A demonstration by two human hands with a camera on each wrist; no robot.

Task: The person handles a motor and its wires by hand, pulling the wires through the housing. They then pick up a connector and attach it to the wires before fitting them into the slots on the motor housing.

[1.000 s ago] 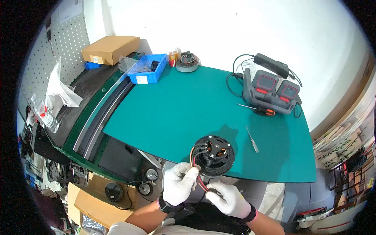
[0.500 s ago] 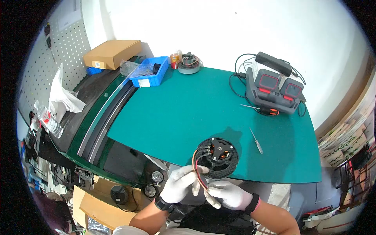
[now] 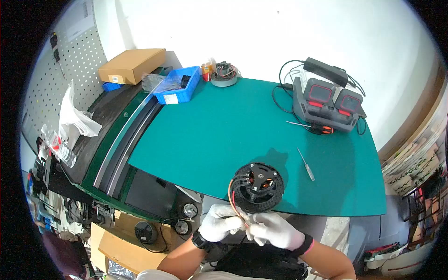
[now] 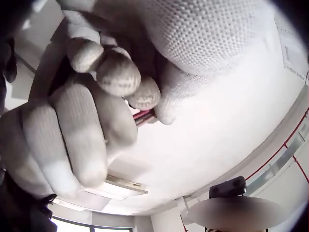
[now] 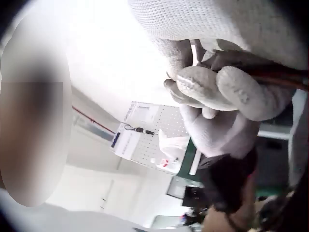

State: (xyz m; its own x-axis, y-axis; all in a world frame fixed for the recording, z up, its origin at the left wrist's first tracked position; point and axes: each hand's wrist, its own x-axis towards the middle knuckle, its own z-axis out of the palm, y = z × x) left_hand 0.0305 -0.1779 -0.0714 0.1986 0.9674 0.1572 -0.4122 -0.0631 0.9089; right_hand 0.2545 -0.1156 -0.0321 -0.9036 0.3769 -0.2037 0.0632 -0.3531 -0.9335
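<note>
A black round motor assembly (image 3: 259, 186) sits at the near edge of the green table, with orange, red and black wires (image 3: 231, 192) looping from its left side down to the hands. Both hands wear white gloves. The left hand (image 3: 219, 223) pinches the wires between thumb and fingers; in the left wrist view a short stretch of red and dark wire (image 4: 144, 117) shows by its fingertips. The right hand (image 3: 275, 230) grips the wires close beside it, fingers curled, and in the right wrist view the wires (image 5: 282, 79) run into that hand. The wire ends are hidden.
On the green table (image 3: 210, 135) lie a thin screwdriver (image 3: 306, 165) and an orange-black one (image 3: 322, 129) by the grey charger station (image 3: 326, 106). Toward the back left are a blue bin (image 3: 179, 88) and a second motor (image 3: 224, 74). An open carton (image 3: 123, 247) stands below left.
The hands have come together on the wires, the left moving slightly down and the right closing in beside it. The motor assembly stays at the table edge.
</note>
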